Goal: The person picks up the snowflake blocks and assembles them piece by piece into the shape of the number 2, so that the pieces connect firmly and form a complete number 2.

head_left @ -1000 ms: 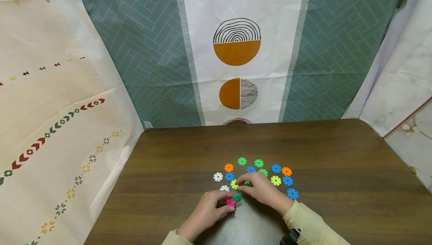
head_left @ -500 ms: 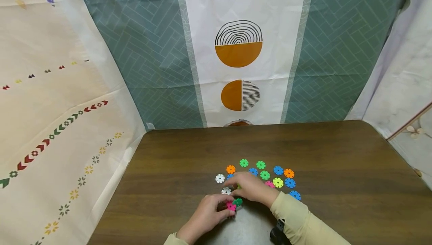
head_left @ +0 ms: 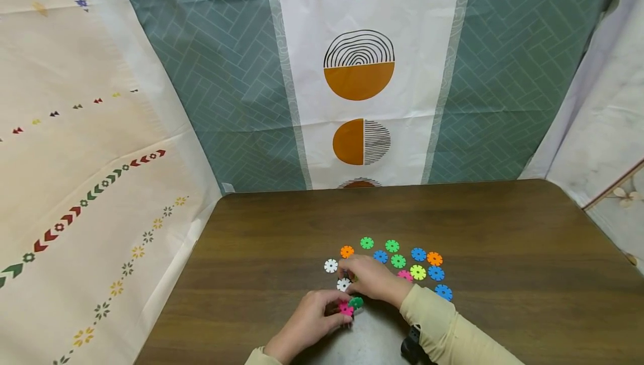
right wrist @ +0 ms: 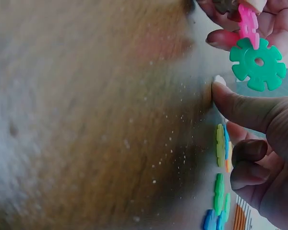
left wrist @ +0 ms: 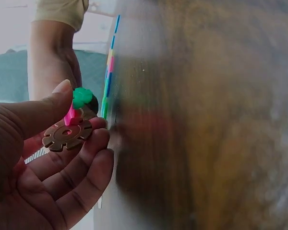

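In the left wrist view, my left hand (left wrist: 62, 158) pinches joined notched plastic discs between thumb and fingers: a brown disc (left wrist: 67, 135), a pink disc (left wrist: 72, 116) and a green disc (left wrist: 82, 97). My right hand (head_left: 373, 278) is low over the tabletop just beyond, thumb and index finger apart. Its thumb (right wrist: 247, 105) reaches down beside a white disc (head_left: 344, 285). A yellow disc (right wrist: 220, 145) lies flat by those fingers in the right wrist view, mostly covered by the hand from above. The right hand's other fingers are curled in.
Loose discs lie scattered on the wooden table (head_left: 251, 253): a white one (head_left: 330, 265) and an orange one (head_left: 347, 251) at left, several green (head_left: 392, 246) and blue (head_left: 436, 273) ones, a pink one (head_left: 405, 275) and another yellow one (head_left: 418, 272). Patterned cloths hang behind.
My right hand has moved left over the yellow and blue discs, uncovering the pink disc and a green one. My left hand keeps its hold, almost still. The head view has shifted slightly.
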The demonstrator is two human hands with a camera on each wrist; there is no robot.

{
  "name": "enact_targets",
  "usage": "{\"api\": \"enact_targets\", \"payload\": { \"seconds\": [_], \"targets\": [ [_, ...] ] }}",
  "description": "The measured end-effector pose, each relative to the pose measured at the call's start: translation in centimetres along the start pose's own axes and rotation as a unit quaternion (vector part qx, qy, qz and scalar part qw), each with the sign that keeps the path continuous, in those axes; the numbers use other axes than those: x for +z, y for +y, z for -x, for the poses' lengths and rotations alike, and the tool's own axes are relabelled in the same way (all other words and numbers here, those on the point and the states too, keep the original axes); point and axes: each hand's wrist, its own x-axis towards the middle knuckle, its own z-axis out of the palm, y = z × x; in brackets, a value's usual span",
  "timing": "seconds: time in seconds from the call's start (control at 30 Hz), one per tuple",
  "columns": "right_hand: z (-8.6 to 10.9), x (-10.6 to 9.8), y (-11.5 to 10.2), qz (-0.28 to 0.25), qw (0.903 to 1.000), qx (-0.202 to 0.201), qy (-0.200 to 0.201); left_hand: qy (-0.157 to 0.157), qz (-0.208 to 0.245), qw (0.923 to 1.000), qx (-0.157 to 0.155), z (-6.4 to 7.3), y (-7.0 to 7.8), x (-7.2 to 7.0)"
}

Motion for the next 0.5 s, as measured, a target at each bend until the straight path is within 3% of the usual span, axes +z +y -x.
{"api": "enact_targets", "payload": {
  "seconds": [0.2,0.5],
  "targets": [
    [0.8,-0.4,0.2,-0.059,0.9976,0.027,0.024,0.021,0.004,0.9997,-0.007,-0.2,-0.1,0.1],
    [2.7,-1.1,0.9,-0.144,0.9827,0.079,0.085,0.057,0.034,0.9976,-0.02,-0.4,-0.3,0.3]
  ]
}}
